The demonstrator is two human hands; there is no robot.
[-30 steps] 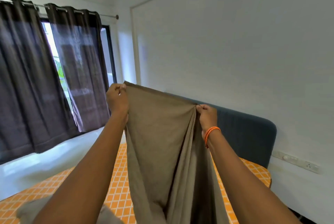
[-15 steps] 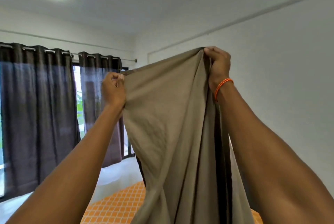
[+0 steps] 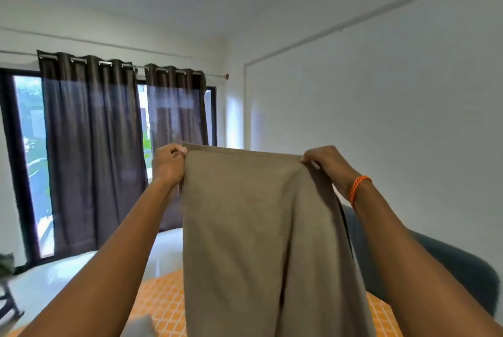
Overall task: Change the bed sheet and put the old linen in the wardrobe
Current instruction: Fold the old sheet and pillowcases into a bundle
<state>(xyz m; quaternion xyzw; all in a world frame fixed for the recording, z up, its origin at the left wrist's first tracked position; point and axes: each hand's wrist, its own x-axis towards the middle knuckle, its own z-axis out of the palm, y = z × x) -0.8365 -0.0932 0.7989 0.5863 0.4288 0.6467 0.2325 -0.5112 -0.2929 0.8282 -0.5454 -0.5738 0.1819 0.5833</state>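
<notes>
A taupe bed sheet (image 3: 258, 241) hangs in front of me, held up by its top edge and stretched flat between my hands. My left hand (image 3: 168, 165) pinches the top left corner. My right hand (image 3: 329, 164), with an orange band on the wrist, grips the top right corner. The cloth falls in long folds past the bottom of the view. Below it lies the bed's orange checked mattress cover (image 3: 163, 301). The wardrobe is out of sight.
A dark grey padded headboard (image 3: 446, 266) stands against the white wall on the right. Dark curtains (image 3: 92, 151) cover a glass door at the left. A glossy white floor (image 3: 68, 274) lies between bed and curtains. A dark object (image 3: 6, 268) sits at the far left edge.
My right hand has come down level with the left and moved apart from it, spreading the sheet's top edge flat. The view has shifted toward the curtains.
</notes>
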